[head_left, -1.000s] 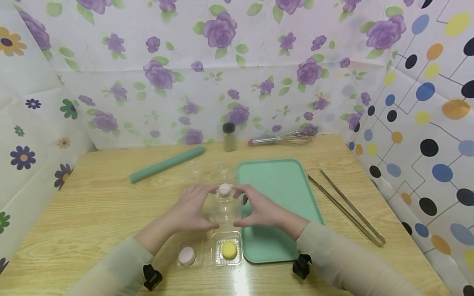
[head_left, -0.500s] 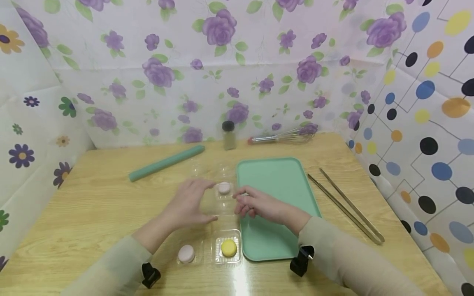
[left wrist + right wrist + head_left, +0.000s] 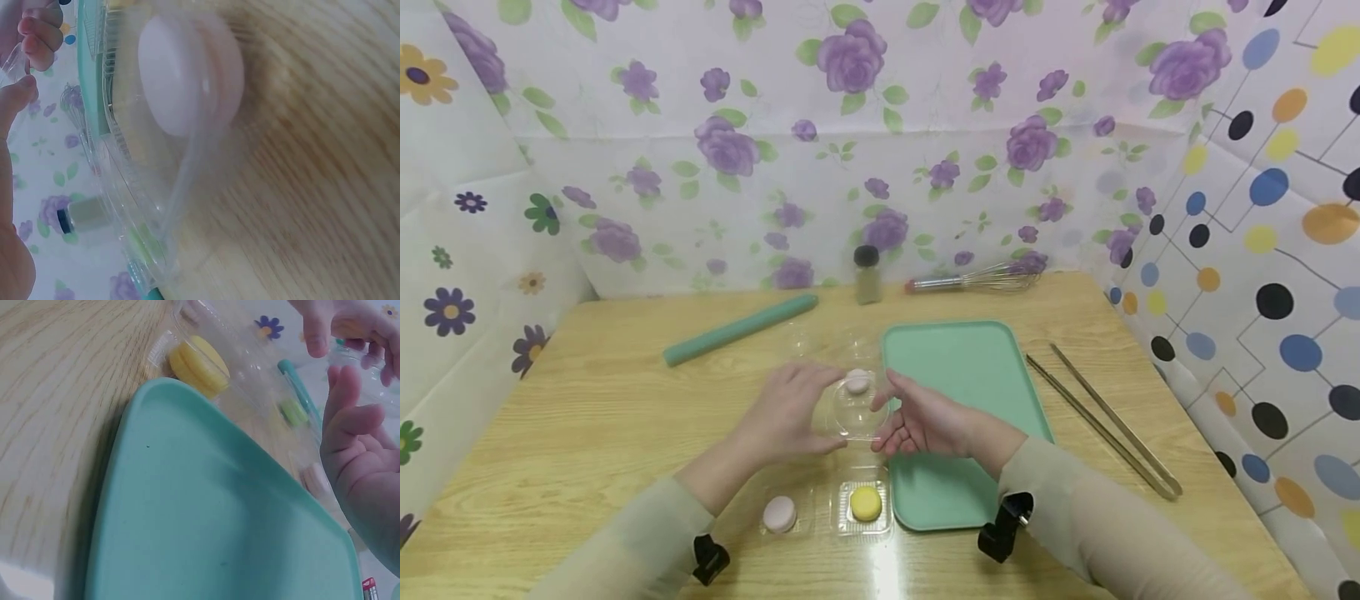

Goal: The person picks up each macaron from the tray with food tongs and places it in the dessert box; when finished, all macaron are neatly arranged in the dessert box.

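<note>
Left-hand grip [image 3: 790, 412] is holding a clear plastic cover [image 3: 859, 419] by its edges, thumb and fingers spread wide to span it. Opposite, the right-hand grip [image 3: 925, 421] is hovering at the cover's right edge, fingers partly bent; whether they are touching it cannot be told. Just beyond the cover, between the two grips, a pale pink macaron [image 3: 857, 382] is sitting in clear plastic. Nearer the person than the grips, a yellow macaron [image 3: 866, 503] is resting in a ribbed clear container [image 3: 844, 518], and a second pink macaron [image 3: 779, 514] is lying to its left. A green tray [image 3: 970, 350] is extending under and past the right-hand grip, with metal tongs [image 3: 1091, 418] lying farther right. Beyond both grips, clear plastic pieces [image 3: 855, 343] are sitting on the table [image 3: 587, 400], a green rolling pin [image 3: 741, 330] is lying leftward, and a dark-capped bottle [image 3: 868, 285] and a whisk [image 3: 958, 282] are resting farthest away.
</note>
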`<state>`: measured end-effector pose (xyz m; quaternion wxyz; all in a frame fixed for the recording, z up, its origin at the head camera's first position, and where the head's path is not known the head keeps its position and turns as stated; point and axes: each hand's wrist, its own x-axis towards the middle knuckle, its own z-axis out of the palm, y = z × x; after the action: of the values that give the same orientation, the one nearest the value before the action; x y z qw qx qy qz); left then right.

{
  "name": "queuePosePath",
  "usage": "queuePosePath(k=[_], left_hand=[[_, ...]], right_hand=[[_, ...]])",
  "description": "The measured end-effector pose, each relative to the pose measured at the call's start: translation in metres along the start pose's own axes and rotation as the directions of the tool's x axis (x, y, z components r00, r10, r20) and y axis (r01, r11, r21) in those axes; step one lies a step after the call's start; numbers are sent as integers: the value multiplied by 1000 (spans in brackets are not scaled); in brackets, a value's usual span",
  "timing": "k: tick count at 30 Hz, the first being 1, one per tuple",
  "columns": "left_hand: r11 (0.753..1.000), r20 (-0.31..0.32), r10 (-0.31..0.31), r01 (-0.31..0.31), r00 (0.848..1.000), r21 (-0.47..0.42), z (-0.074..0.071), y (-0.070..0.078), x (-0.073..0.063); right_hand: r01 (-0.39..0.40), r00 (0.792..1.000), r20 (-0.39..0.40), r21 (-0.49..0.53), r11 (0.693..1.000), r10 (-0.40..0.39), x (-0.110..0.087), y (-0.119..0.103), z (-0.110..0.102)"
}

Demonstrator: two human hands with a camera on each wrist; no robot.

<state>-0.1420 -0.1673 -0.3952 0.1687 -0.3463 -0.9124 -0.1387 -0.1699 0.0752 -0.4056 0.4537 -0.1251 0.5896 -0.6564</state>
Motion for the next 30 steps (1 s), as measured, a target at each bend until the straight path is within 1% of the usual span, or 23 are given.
queuePosePath(k=[5,7,9,12,15,17,19,21,22,23,25,26,28,30], left_hand=[[998,-34,43,-42,999,37,2,0,-1],[998,-37,50,-49,998,37,2,1,-1],[999,-26,47,-47,999,26,2,1,-1],[1000,27,-3,3,1000,-30,0,3,-2],[990,91,-68,78,994,-114,-3,4,-2],[979,126,-91,112,988,-170,-5,4,-2],[968,154,-94,126,984,-218,-5,4,-2],[956,183,-81,128,980,-262,-5,2,-2],[950,199,-70,126,977,-286,-5,1,-2],[942,217,-61,128,974,-311,-5,0,-3],[919,256,-54,148,965,-366,-4,-1,-3],[905,277,-55,165,959,-391,-4,-1,-3],[869,323,-65,213,944,-446,-5,0,-2],[835,363,-83,264,928,-483,-6,1,-2]], right_hand=[[-14,1000,3,28,1000,14,1,0,1],[-15,1000,-1,23,1000,15,2,0,1],[-17,1000,-10,18,1000,17,2,1,1],[-22,999,-40,-7,1000,21,2,1,-1],[-7,998,-70,-69,998,2,1,1,-3],[30,997,-67,-123,992,-38,0,2,-5],[80,995,-48,-173,982,-90,-1,3,-7],[145,988,-24,-231,962,-155,-2,4,-8],[177,982,-17,-267,947,-189,-3,5,-9],[207,975,-11,-312,927,-222,-4,5,-10],[266,957,0,-403,876,-290,-6,5,-10],[290,947,3,-447,846,-322,-7,5,-11],[327,926,11,-518,790,-376,-8,5,-11],[359,909,23,-552,753,-417,-9,5,-11]])
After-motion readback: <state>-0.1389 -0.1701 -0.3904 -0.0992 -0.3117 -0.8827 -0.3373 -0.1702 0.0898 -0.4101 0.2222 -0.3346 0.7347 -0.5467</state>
